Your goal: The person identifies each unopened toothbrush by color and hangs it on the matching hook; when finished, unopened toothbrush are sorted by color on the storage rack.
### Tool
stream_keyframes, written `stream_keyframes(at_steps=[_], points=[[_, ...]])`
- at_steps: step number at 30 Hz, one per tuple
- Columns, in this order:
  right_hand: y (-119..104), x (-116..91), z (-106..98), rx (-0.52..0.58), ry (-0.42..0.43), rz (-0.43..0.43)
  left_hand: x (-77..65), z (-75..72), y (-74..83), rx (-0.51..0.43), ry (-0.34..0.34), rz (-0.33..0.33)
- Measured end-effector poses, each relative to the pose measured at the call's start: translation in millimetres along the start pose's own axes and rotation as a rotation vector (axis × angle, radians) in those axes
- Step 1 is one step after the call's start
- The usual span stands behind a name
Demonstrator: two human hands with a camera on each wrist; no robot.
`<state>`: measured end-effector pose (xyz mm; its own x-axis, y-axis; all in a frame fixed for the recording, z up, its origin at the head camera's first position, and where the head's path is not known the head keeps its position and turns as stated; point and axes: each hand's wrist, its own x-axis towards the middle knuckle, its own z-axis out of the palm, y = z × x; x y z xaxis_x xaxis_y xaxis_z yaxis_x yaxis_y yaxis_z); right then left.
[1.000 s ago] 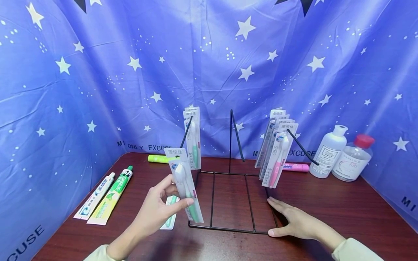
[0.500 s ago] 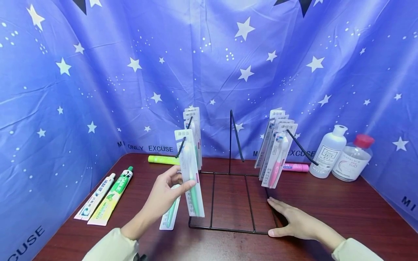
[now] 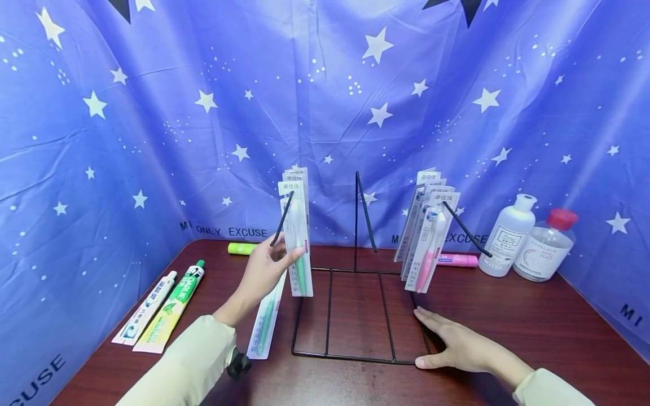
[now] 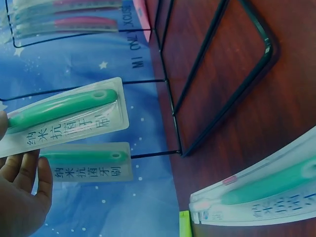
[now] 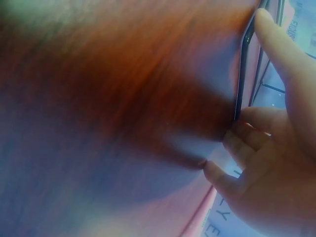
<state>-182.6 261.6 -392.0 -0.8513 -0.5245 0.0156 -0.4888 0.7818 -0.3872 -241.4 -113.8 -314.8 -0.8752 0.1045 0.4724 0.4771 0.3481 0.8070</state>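
Note:
My left hand (image 3: 261, 268) pinches a carded green toothbrush (image 3: 303, 279) between thumb and fingers. The card hangs upright on the rack's left hook (image 3: 282, 219), which sticks out through its top. Behind it, another green toothbrush card (image 4: 94, 163) shows in the left wrist view. One more carded green toothbrush (image 3: 265, 324) lies on the table below my left wrist. My right hand (image 3: 457, 344) rests at the front right corner of the black wire rack (image 3: 328, 316), thumb and extended fingers against its base wire.
Several carded toothbrushes, a pink one (image 3: 429, 254) in front, hang on the right hook; the middle hook (image 3: 367, 211) is bare. Two toothpaste tubes (image 3: 170, 310) lie left. A yellow-green tube (image 3: 241, 248), a pink tube (image 3: 459, 260) and two bottles (image 3: 510, 237) sit at the back.
My left hand has moved up and away from me with the green toothbrush; its card has gone onto the left hook and slid back along it. The right hand stays at the rack corner.

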Motion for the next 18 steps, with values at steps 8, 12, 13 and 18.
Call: stream_keyframes(at_steps=[8,12,13,18], points=[[0.8,-0.4,0.5,-0.002,0.002,-0.003,11.0,-1.9,24.6,-0.027,-0.027,-0.018],[1.0,-0.9,1.5,-0.001,0.008,-0.008,16.3,-1.7,18.7,-0.019,-0.032,-0.045],[1.0,-1.0,1.7,-0.001,0.009,-0.009,18.2,-1.2,13.2,-0.019,-0.033,-0.048],[1.3,-1.5,2.2,-0.004,0.016,-0.01,22.0,-1.1,-6.4,0.003,-0.036,-0.082]])
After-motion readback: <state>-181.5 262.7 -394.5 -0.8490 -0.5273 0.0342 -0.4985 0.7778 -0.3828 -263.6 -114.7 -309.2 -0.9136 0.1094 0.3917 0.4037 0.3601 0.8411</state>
